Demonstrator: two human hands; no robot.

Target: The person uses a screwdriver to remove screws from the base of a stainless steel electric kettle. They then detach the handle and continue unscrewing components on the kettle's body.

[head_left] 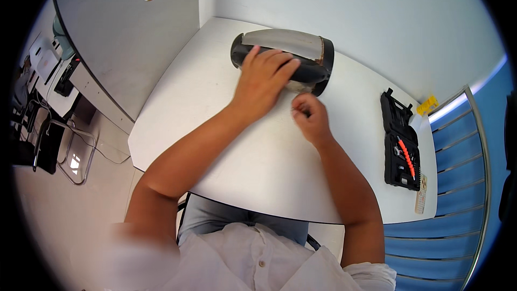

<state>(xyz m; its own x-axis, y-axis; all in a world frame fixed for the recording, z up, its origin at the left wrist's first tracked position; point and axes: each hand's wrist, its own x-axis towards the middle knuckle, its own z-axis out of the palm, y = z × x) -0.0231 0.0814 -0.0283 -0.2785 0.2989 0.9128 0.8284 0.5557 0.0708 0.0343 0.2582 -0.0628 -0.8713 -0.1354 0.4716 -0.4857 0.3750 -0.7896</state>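
1. Cylindrical appliance (288,43): black ends, black strip, dull silver-grey panel with rusty brown at its right edge.
2. Table (258,172): plain white, dark edging on the near side.
3. Tool case (392,113), right: black; the shaft (406,157) in it, bright orange-red.
4. Small object (427,105), far right: yellow.
5. Rail (480,124), right: silver; panel (409,247) behind it: blue.
6. Shirt (231,256), near: white; trousers (212,220): grey-blue.
7. Partition (129,21), far left: plain grey.
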